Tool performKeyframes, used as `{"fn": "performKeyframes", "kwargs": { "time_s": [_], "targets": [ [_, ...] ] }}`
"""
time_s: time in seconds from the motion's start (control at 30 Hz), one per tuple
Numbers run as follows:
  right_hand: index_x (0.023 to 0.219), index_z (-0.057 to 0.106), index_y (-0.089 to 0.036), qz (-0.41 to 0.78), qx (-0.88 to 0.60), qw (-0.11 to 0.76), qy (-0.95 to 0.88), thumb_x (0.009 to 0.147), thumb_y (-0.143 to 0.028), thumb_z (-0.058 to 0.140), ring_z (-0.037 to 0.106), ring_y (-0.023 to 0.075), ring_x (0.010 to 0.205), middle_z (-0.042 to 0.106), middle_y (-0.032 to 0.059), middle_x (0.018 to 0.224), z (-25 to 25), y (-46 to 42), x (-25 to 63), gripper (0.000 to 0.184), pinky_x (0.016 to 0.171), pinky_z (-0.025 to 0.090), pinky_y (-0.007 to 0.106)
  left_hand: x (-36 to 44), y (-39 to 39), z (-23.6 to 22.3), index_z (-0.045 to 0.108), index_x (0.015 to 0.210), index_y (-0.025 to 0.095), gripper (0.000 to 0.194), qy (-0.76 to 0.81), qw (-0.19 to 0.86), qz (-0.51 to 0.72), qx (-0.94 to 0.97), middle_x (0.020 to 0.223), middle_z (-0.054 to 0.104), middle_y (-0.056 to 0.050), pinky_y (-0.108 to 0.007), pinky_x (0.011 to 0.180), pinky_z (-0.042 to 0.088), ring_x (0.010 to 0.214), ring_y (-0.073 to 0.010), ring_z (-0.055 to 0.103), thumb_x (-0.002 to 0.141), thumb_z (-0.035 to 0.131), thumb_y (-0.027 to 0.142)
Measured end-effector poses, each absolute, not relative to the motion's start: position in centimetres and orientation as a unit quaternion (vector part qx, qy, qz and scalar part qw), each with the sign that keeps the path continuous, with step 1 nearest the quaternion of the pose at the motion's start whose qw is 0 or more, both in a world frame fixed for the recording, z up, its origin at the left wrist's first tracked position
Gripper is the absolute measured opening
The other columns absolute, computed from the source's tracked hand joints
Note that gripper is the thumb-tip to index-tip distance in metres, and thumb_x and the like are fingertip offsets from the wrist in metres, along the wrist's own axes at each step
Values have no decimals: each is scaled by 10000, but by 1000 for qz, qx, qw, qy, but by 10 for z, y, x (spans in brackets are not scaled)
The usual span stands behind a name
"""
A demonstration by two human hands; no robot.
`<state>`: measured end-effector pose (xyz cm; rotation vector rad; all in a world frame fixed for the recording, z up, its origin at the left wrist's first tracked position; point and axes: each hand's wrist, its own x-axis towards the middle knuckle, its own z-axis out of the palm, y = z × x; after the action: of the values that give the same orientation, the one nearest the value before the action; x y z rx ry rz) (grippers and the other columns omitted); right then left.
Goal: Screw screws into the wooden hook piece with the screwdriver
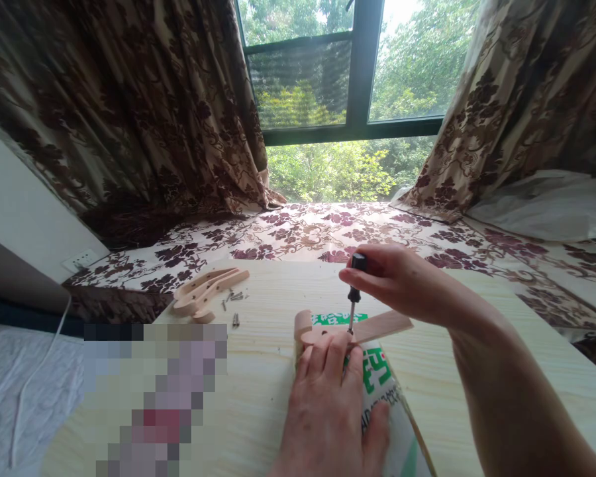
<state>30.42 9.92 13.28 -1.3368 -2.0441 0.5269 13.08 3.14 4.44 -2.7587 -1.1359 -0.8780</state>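
Observation:
My right hand (395, 278) grips the black handle of a screwdriver (358, 265), which stands nearly upright. Its metal shaft reaches down to a pale wooden piece (385, 326), at a spot right by my left fingertips. My left hand (325, 404) presses that wooden piece down, fingers closed over its near edge and thumb held apart. Under the wood lies a white and green printed package (377, 371). A short rounded wooden end (302, 320) shows left of the fingers. The screwdriver's tip and any screw under it are too small to make out.
On the pale wooden tabletop (258, 384), several curved wooden parts (213, 288) with holes lie at the far left, beside several loose screws (235, 320). A pixelated area covers the lower left. Behind stands a cloth-covered window ledge (318, 228) with patterned curtains and a plastic bag (551, 205).

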Motion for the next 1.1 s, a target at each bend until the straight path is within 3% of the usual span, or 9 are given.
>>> {"fn": "performKeyframes", "kwargs": {
  "time_s": [0.13, 0.4, 0.63, 1.1],
  "targets": [
    [720, 561, -190, 207, -492, 307, -788, 847, -346, 573, 393, 95, 558, 472, -41, 606, 138, 93, 303, 201, 494, 309, 244, 131, 31, 45, 576, 1180, 57, 460, -370, 8, -282, -885, 1247, 541, -198, -561, 945, 475, 1167, -354, 484, 808, 556, 327],
    [629, 433, -196, 169, -545, 322, -755, 861, -423, 545, 324, 89, 518, 378, -53, 541, 132, 106, 303, 343, 461, 243, 256, 132, 31, 46, 580, 1159, 70, 424, -364, 15, -287, -886, 1235, 546, -186, -539, 935, 487, 1139, -337, 506, 810, 551, 308],
    [752, 572, -183, 268, -470, 294, -788, 864, -432, 557, 394, 103, 581, 483, -24, 641, 140, 94, 312, 273, 500, 308, 244, 130, 31, 47, 573, 1174, 53, 450, -360, 30, -280, -890, 1235, 557, -194, -538, 915, 500, 1120, -341, 513, 815, 553, 323],
    [736, 569, -192, 236, -489, 291, -787, 856, -420, 557, 369, 99, 554, 458, -35, 604, 142, 93, 313, 258, 467, 281, 245, 130, 32, 35, 537, 1214, 85, 443, -365, 30, -308, -878, 1273, 517, -159, -508, 959, 458, 1169, -312, 457, 850, 495, 336]
  ]
}}
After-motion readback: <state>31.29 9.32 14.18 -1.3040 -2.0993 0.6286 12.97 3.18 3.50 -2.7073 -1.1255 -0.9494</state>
